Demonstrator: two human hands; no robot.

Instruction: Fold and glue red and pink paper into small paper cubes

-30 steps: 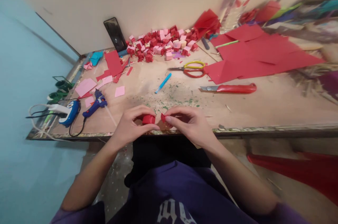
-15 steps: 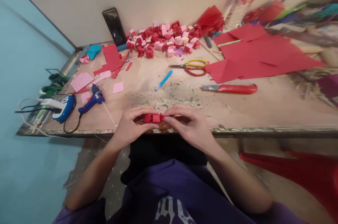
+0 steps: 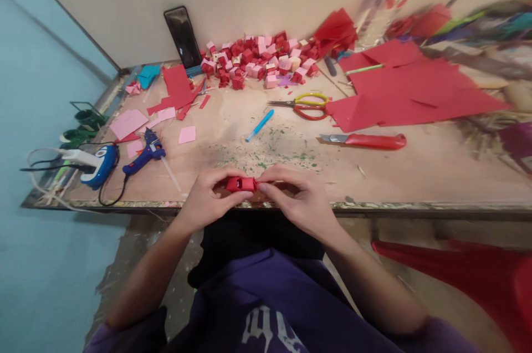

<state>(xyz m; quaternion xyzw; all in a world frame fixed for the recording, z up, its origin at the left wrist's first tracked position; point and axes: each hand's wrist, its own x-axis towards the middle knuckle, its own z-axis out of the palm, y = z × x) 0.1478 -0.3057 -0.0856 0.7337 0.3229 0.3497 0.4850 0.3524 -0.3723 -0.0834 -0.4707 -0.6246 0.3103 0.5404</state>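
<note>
Between my two hands, just over the table's front edge, is a small folded red paper piece (image 3: pixel 241 184) with a dark opening in its top. The fingers and thumb of my left hand (image 3: pixel 208 192) close round its left part. My right hand (image 3: pixel 293 192) pinches its right end between thumb and fingertips. The undersides of the piece are hidden by my fingers. Ahead on the table lie a blue pen (image 3: pixel 260 125), scissors (image 3: pixel 307 106) with yellow and red handles, and a red-handled knife (image 3: pixel 366 141).
At the back is a heap of red and pink folded paper cubes (image 3: pixel 257 59), beside a leaning phone (image 3: pixel 183 37). Red paper sheets (image 3: pixel 407 84) spread over the right. A blue glue gun (image 3: pixel 145 153) and a blue power strip (image 3: pixel 102 167) with cables lie at left.
Both hands keep their hold on the red paper piece, which looks slightly turned, its opening showing differently. The whole view has shifted a little.
</note>
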